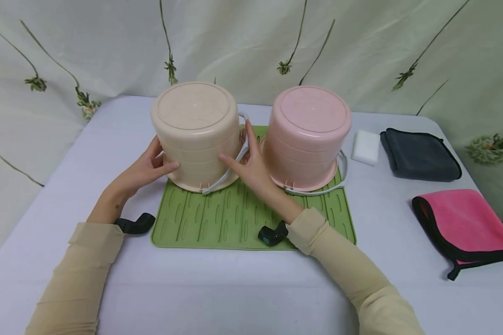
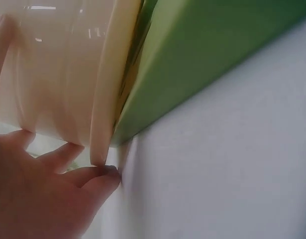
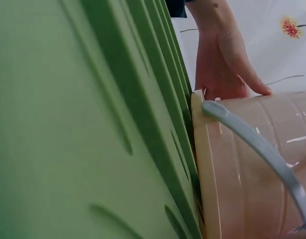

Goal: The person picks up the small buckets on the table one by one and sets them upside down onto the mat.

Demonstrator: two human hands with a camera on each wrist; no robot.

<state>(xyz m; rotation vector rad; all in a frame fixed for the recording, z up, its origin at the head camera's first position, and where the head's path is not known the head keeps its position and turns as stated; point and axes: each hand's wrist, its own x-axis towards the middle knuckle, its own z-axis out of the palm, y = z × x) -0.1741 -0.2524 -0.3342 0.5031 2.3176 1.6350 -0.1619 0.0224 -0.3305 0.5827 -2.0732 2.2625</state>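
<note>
An upside-down beige bucket [image 1: 197,139] stands rim-down at the back left of a ribbed green drying mat [image 1: 226,223]. My left hand [image 1: 140,170] holds its left side, thumb on the front wall. In the left wrist view the fingertips [image 2: 100,181] reach down to the rim. On the opposite side my right hand [image 1: 251,163] grips the wall, thumb in front and the other fingers partly hidden behind the grey handle [image 3: 257,142]. Right of it, a pink bucket [image 1: 310,135] also stands upside down on the mat, its handle lowered to the front.
A white sponge block [image 1: 366,147] lies right of the pink bucket, beside a folded dark grey cloth [image 1: 421,156]. A folded pink cloth [image 1: 471,221] with black edging is nearer the right edge of the white-covered table [image 1: 218,293]. A flower-patterned curtain [image 1: 243,42] hangs behind.
</note>
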